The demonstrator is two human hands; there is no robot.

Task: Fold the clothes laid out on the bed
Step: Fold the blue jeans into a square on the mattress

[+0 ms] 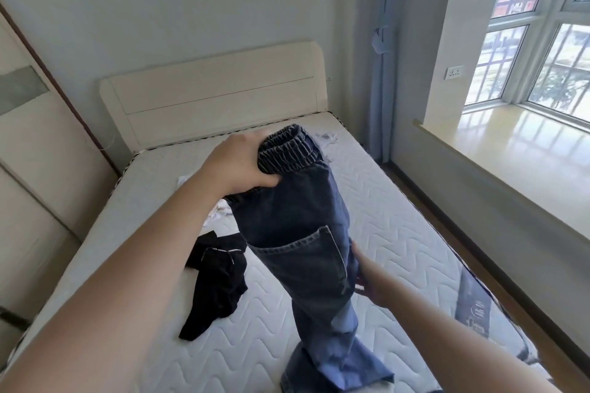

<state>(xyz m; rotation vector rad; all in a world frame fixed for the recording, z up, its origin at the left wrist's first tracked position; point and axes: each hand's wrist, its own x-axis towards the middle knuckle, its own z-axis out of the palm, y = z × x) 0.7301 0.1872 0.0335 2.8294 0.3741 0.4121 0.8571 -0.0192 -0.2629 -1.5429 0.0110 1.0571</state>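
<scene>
Here, from the left side of the room, a pale wardrobe (35,150) stands against the wall, and the bare quilted mattress (399,233) runs from the cream headboard (217,92) toward the person. A black garment (217,281) lies crumpled on the left part of the mattress, unfolded, with some small white fabric (220,210) just behind it, too hidden to name.

The left hand (236,163) is raised over the middle of the bed, fingers curled tight round the bunched elastic waistband of the dark blue jeans (303,233). The jeans hang from that grip, legs together, back pocket facing the viewer, the hems pooling on the near edge of the mattress.

The right hand (367,274) sits against the right edge of the jeans below the pocket. Its fingers look fairly straight, laid along the cloth, but they are partly hidden behind the denim, so I cannot tell whether they pinch it.

To the right are the blue curtain (381,73), the windowsill (510,150) and the window (542,25).

I judge the step to be lining up the two legs before laying them flat. To do it well, the raised hand should keep the waistband even while the lower hand runs down the seam, smoothing both legs square, then lowers the jeans onto a bare stretch of mattress away from the black garment.
</scene>
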